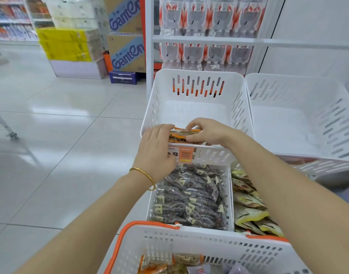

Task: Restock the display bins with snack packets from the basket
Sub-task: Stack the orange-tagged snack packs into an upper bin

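Observation:
Orange-edged snack packets [182, 134] stand at the near wall of the upper white display bin [197, 91]. My left hand [157, 149] grips their left end, with a gold bangle on the wrist. From the right, my right hand [206, 131] pinches the top of the same packets. The rest of that bin shows a bare floor. Close to me sits the white basket [189, 246] with orange handles, holding more snack packets [177, 264] at the bottom edge of view.
A second white bin [300, 107] stands to the right. Lower bins hold dark packets [191, 196] and yellow packets [248, 204]. A price tag [182, 154] hangs on the bin front. Hanging packs fill the shelf behind; stacked cartons [126, 50] stand on the tiled floor to the left.

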### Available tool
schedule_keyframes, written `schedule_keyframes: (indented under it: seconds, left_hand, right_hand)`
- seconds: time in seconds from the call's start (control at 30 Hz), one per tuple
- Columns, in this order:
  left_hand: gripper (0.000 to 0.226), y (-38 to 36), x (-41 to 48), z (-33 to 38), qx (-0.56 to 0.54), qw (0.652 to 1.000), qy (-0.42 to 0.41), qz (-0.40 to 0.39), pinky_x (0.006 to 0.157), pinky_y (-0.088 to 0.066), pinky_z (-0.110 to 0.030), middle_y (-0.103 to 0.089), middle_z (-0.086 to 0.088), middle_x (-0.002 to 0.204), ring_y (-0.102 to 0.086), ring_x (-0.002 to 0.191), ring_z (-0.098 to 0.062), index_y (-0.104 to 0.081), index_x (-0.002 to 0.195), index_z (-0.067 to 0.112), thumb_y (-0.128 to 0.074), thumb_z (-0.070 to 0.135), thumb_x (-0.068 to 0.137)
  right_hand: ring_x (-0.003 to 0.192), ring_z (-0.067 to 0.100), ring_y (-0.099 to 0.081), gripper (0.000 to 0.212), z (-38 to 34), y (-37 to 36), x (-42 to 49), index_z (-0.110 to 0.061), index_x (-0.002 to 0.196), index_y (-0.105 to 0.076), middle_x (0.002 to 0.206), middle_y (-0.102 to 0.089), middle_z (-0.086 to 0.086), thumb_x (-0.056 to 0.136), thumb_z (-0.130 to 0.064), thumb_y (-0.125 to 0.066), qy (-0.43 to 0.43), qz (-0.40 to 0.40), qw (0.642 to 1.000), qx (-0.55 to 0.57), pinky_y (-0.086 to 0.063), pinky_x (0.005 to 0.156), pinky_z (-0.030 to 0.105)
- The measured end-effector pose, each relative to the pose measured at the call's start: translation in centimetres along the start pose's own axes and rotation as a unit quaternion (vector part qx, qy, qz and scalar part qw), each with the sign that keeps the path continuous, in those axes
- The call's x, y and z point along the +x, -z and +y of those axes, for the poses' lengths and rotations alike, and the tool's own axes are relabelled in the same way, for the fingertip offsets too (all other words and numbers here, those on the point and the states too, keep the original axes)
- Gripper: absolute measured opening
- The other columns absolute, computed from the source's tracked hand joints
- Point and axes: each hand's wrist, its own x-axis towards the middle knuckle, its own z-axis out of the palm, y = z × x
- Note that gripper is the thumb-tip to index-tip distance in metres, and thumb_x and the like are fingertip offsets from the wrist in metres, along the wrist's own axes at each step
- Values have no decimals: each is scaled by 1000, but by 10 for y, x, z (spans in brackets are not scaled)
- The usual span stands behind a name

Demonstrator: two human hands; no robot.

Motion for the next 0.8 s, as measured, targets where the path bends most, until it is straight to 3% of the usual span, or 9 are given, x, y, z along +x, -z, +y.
schedule_keyframes:
  seconds: [0.1, 0.2, 0.33, 0.43, 0.5, 0.6, 0.7, 0.8]
  left_hand:
    - [73, 0, -1, 0, -43, 999, 2, 4, 111, -22, -35, -46, -5, 131, -32, 124, -18, -40, 135, 11, -45, 18, 63]
    - [73, 4, -2, -1, -126, 992, 26, 18, 106, -29, -26, -44, -1, 131, -35, 124, -14, -39, 136, 15, -45, 20, 63]
    - [68, 12, -12, 3, -181, 982, 35, 32, 105, -34, -26, -44, 2, 130, -37, 119, -7, -40, 135, 17, -46, 20, 67]
    - [65, 20, -38, 15, -217, 975, 27, 29, 95, -30, -4, -48, 3, 124, -40, 112, 0, -44, 132, 14, -47, 18, 67]
    - [62, 21, -65, 21, -208, 978, 21, 15, 90, -24, 4, -47, 7, 122, -38, 110, 4, -45, 131, 13, -49, 19, 70]
    - [60, 10, -116, 23, -178, 981, 45, -66, 98, -26, -11, -44, 7, 130, -37, 121, -3, -41, 136, 16, -50, 27, 78]
    - [56, -17, -179, 13, -164, 967, 100, -170, 98, -33, -23, -42, -1, 138, -37, 130, -13, -33, 141, 21, -56, 20, 90]
    - [60, -40, -227, 8, -132, 946, 150, -255, 98, -35, -26, -38, -5, 143, -36, 132, -18, -27, 145, 23, -55, 17, 92]
  right_hand:
    - [103, 21, -60, 40, -3, 3, -4, -27, 126, -48, 126, -56, 2, 90, -42, -58, -16, -28, 999, -5, -47, 86, 38]
    - [112, 22, -55, 55, -5, 10, -13, -27, 138, -40, 138, -45, 4, 89, -44, -59, -27, -25, 999, -3, -46, 91, 39]
    - [121, 19, -48, 50, -15, 11, -48, -19, 136, -46, 137, -48, 4, 90, -35, -61, 38, 100, 994, -11, -37, 89, 27]
    - [105, 11, -55, 38, -24, -3, -107, -24, 129, -52, 124, -54, -6, 92, -32, -58, 96, 195, 975, 51, -42, 81, 25]
    - [98, 4, -57, 30, -19, -27, -150, -27, 121, -56, 114, -57, -14, 92, -30, -58, 123, 205, 965, 111, -47, 80, 23]
    - [96, 4, -61, 22, 17, -86, -195, -29, 115, -59, 106, -61, -14, 93, -30, -57, 77, 124, 976, 159, -51, 81, 25]
    - [92, 14, -65, 23, 75, -161, -214, -20, 115, -60, 105, -64, -4, 93, -27, -57, -48, 2, 992, 118, -54, 84, 35]
    - [100, 23, -63, 22, 125, -217, -220, -12, 114, -61, 111, -63, 6, 94, -21, -56, -124, -46, 988, 81, -51, 88, 41]
